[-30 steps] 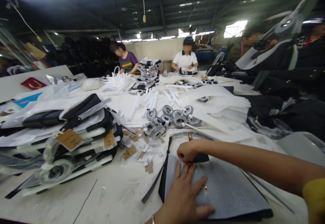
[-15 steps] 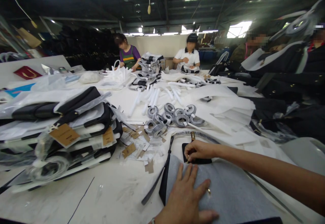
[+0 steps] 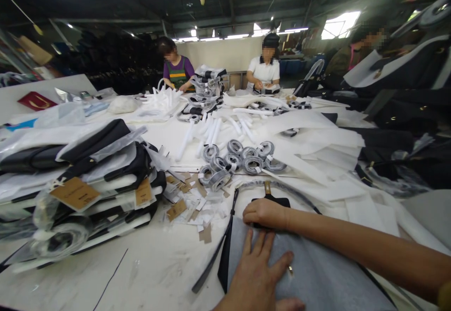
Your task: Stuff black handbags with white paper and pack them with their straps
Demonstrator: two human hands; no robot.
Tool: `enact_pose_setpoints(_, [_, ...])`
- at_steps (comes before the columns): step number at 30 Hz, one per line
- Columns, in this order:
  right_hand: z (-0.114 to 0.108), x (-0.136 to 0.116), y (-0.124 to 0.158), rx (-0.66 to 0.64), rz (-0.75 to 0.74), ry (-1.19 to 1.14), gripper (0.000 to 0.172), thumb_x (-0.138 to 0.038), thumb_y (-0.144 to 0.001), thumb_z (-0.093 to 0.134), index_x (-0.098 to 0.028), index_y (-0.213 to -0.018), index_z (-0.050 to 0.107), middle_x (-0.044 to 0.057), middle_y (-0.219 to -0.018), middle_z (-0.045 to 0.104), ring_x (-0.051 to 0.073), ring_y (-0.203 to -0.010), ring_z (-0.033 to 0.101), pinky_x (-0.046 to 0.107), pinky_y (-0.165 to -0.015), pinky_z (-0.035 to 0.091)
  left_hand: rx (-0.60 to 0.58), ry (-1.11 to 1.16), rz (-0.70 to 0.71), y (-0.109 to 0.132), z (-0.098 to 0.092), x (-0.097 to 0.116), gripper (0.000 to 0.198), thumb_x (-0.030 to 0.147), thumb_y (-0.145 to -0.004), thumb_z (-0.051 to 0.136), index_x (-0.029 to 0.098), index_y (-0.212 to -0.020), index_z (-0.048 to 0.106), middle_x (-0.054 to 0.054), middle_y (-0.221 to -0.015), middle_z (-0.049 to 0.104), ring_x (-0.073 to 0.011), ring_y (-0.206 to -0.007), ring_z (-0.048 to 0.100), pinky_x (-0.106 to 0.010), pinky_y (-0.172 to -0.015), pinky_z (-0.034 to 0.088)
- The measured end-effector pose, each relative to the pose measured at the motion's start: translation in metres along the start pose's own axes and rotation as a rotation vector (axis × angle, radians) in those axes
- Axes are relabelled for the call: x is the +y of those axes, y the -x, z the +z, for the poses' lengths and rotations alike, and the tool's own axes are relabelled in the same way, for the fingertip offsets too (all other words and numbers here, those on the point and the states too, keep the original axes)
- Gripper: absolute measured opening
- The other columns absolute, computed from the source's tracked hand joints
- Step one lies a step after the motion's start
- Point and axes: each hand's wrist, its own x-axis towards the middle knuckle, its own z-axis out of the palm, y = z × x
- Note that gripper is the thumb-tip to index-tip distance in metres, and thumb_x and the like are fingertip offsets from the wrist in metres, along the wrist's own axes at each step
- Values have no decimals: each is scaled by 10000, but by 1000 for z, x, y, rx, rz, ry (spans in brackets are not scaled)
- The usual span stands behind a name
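A black handbag point(image 3: 224, 260) lies in front of me with a grey sheet point(image 3: 317, 266) over its upper face. My left hand point(image 3: 259, 273) rests flat on this sheet with its fingers spread. At the bag's top edge my right hand point(image 3: 266, 213) has its fingers curled together; what they grip is hidden. Just beyond that hand are a black flap point(image 3: 282, 201) with a gold-coloured fitting point(image 3: 268, 188) and the plastic-wrapped handle point(image 3: 296, 189). A black strap point(image 3: 210, 266) trails off the left side. Beside my left hand, a small gold-coloured stud point(image 3: 291, 270) shows through the sheet.
Stacked, wrapped black bags point(image 3: 95, 160) with a brown tag point(image 3: 75, 193) stand left. Loose tags point(image 3: 176, 210), wrapped coils point(image 3: 252, 164), white tubes point(image 3: 211, 131) and white sheets point(image 3: 317, 170) cover the table. Two people point(image 3: 178, 71) sit across; another person point(image 3: 352, 52) is at right.
My right hand has moved left along the bag's top edge, and its fingertips are now hidden; a small gold-coloured piece showed at them before. My left hand stays flat on the sheet.
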Motion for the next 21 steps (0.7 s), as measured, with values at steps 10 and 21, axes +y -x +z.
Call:
enact_pose_setpoints(10, [-27,-25,-2,141,257,-17,222,-202,-905,611,-172,-1079,744,83,-1040,755,209,-969,694,290,-876,515,54,-29,-2,5,7,3,745,765,-861,451,439,-1511,290,-104,-1643,185,-363,-1511,131,-672,-1183,113])
enact_pose_setpoints(21, [25,-71,161,246,488,207,677,-517,-963,519,-294,-1559,287,82,-1581,368,284,-1464,316,569,-1192,251,97,-176,55,3,21,-3,830,765,-845,487,388,-1541,238,-106,-1646,174,-352,-1505,179,-655,-1191,135])
